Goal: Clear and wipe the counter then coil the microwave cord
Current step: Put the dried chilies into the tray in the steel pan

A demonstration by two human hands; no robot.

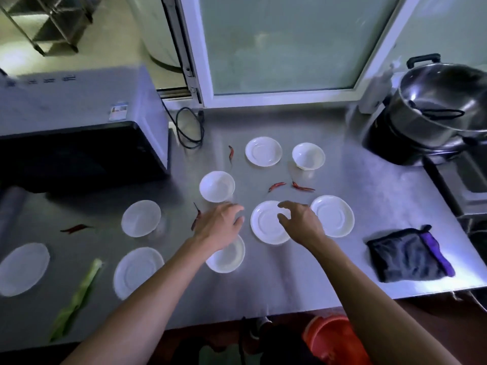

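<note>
Both hands over steel counter (263, 280); dishes and chillies uncleared.

Near: green leaf strip (76, 299). Left hand (218, 227), fingers loosely spread, holds nothing, above a bowl (229, 259). Right hand (300, 222), fingers curled open, hovers over a saucer (263, 227). Count: 6 saucers, 3 bowls, 6 red chillies. Folded dark cloth (408, 254) at right front edge. Far: microwave (79, 122), label unreadable; cord (189, 127) looped loose beside it. Pot (434, 106) back right.
</note>
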